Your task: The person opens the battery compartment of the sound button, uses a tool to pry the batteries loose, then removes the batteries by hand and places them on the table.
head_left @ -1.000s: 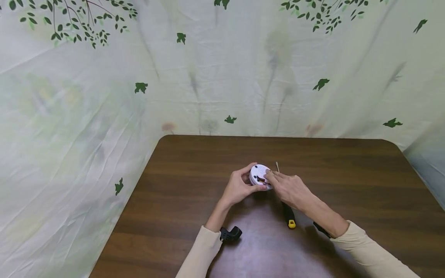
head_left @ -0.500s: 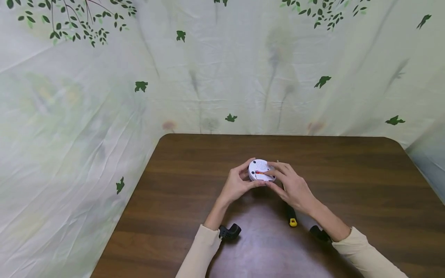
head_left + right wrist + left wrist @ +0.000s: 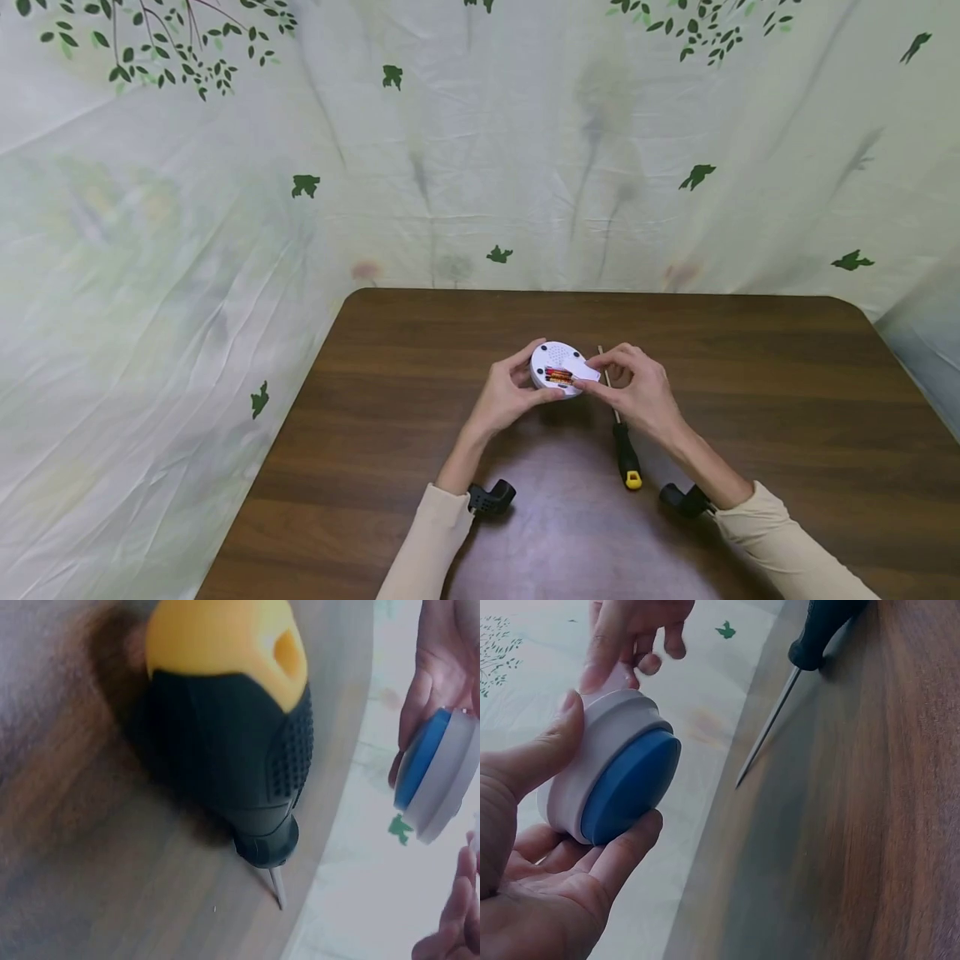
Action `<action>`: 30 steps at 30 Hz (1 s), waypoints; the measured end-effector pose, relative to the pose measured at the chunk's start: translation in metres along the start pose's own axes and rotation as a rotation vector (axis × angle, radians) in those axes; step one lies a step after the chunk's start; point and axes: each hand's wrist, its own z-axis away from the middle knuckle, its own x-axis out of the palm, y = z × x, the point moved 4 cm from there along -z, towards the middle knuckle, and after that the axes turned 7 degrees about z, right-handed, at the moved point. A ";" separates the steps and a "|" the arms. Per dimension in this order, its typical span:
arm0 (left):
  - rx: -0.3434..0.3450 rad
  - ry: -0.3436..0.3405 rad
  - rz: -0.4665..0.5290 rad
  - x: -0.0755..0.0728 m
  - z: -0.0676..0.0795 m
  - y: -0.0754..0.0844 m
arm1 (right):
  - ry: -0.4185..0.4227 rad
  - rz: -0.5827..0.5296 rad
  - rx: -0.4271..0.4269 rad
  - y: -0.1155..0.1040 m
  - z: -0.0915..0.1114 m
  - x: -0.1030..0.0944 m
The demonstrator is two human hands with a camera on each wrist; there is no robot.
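My left hand grips a round white push-button device by its rim, above the table. Its perforated underside with dark feet faces up in the head view; red and gold batteries lie in its uncovered compartment. The blue domed button on its other side shows in the left wrist view, with fingers underneath and the thumb on the white rim. At the device's right edge, my right hand pinches a small white battery cover between thumb and fingertips. The cover overlaps the device in the head view; contact cannot be told.
A screwdriver with a black and yellow handle lies on the wooden table beneath my right hand, its shaft pointing away. A leaf-printed cloth hangs behind the table's far edge. Each wrist bears a black camera mount.
My right hand has drawn back from over the device to its right edge, holding the white cover aside. The batteries show more fully. My left hand keeps its grip, shifting slightly left.
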 end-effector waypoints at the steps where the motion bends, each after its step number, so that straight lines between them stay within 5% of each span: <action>1: 0.001 0.003 -0.004 -0.001 0.000 0.000 | 0.012 0.001 0.023 0.001 0.000 -0.001; 11: -0.006 0.060 -0.011 -0.018 0.000 -0.001 | 0.052 0.155 0.225 0.016 -0.010 -0.004; 23: -0.020 0.086 -0.034 -0.030 0.001 0.000 | -0.218 0.434 0.335 0.039 -0.044 0.025; 30: -0.020 0.067 -0.005 -0.032 0.001 -0.002 | -0.288 0.525 0.361 0.046 -0.052 0.042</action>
